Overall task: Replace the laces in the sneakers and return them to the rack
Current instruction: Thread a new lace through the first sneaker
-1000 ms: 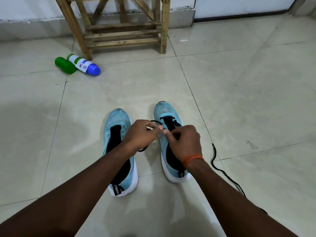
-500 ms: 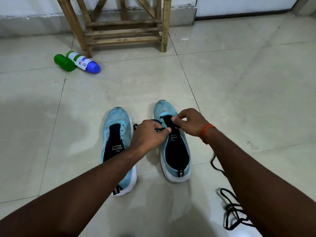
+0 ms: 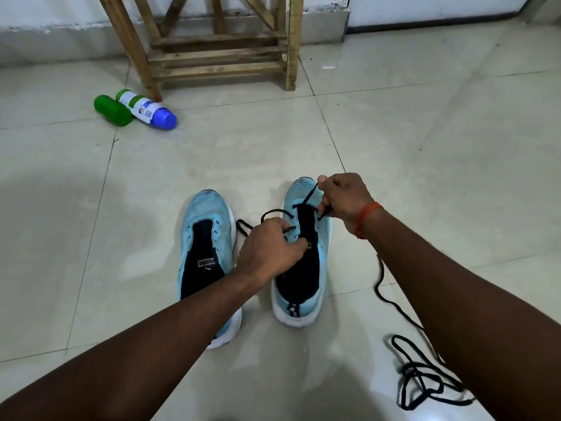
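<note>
Two light blue sneakers stand side by side on the tiled floor, toes pointing away from me. The left sneaker (image 3: 209,238) has no lace in its eyelets. A black lace (image 3: 306,199) runs through the front eyelets of the right sneaker (image 3: 306,284). My right hand (image 3: 343,199) pinches that lace above the toe, pulling it up. My left hand (image 3: 270,250) rests on the right sneaker's left eyelet edge, fingers closed on the lace there. The lace's long end trails under my right arm into a loose pile (image 3: 422,378) on the floor.
A wooden rack (image 3: 218,53) stands against the far wall. Two bottles lie beside its left leg, one green (image 3: 112,110), one white with a blue cap (image 3: 147,112). Bare floor tiles (image 3: 440,147) stretch to the right.
My right hand has drawn the lace up and away toward the sneaker's toe. The left hand stays at the eyelets. The lace pile at lower right has come more into view.
</note>
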